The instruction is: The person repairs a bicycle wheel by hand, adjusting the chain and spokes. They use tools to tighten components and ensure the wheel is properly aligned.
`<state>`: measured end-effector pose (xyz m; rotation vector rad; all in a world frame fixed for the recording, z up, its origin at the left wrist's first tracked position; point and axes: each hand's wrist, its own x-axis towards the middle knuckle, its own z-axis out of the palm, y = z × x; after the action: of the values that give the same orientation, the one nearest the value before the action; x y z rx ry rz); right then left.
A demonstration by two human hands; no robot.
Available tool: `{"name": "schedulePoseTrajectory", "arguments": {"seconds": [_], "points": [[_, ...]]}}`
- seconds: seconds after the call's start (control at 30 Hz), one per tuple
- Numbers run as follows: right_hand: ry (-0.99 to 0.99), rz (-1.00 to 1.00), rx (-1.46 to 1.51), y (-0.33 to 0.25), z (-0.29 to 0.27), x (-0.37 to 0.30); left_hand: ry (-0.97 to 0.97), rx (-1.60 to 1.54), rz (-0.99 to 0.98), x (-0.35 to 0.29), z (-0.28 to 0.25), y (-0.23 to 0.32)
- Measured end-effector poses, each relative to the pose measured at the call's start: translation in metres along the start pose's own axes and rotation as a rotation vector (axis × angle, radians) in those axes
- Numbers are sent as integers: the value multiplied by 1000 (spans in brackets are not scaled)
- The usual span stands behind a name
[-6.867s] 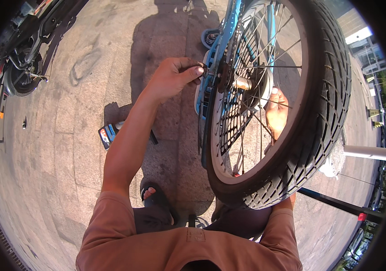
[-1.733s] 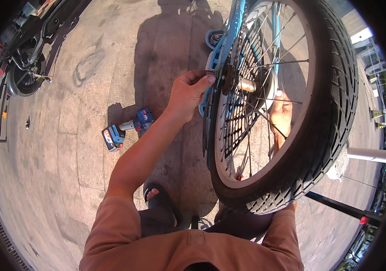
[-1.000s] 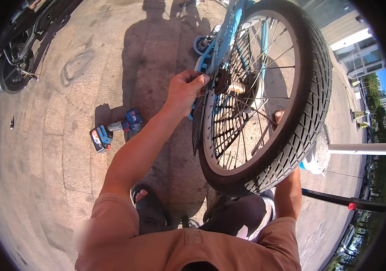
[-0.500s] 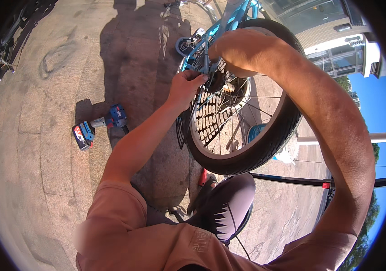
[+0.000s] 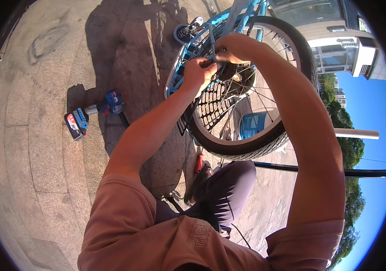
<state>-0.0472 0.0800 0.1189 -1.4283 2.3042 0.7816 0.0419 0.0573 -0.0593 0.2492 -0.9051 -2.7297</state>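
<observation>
A light blue bicycle is in front of me, its wheel with a black tyre facing me. My left hand is at the wheel's hub, thumb and fingers pinched together beside a grey frame tube. What lies between these fingertips is too small to make out. Just to the right, my right hand curls in at the same spot, its fingertips almost meeting the left ones. Its fingers are bent and partly hidden, and I cannot see what they grip. Spokes spread below both hands.
On the paving to the left lies a blue cordless power tool with its battery. Beyond the spokes stands a blue bucket. A red-handled thing lies by my foot. To the right, a dark bar runs past the wheel.
My right arm has swung inward, and its hand now shows beside the left at the hub. The left hand stays pinched there. The whole view has shifted somewhat.
</observation>
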Motion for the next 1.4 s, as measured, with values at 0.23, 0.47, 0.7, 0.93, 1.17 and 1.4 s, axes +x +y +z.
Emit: {"name": "schedulePoseTrajectory", "arguments": {"seconds": [0.23,0.47,0.7,0.93,1.17,1.4], "points": [[-140,314,-181,-7,6,26,48,48,39,0,4,-1],[-204,443,-49,-17,-9,26,36,194,63,1,-1,1],[-198,486,-133,-25,-11,28,135,289,69,-1,-2,0],[-261,514,-107,-28,-9,28,16,9,-201,7,-41,25],[-254,497,-100,-27,-10,25,-96,5,-140,4,-37,42],[-248,509,-99,-26,-9,27,4,-2,-147,4,-26,40]]}}
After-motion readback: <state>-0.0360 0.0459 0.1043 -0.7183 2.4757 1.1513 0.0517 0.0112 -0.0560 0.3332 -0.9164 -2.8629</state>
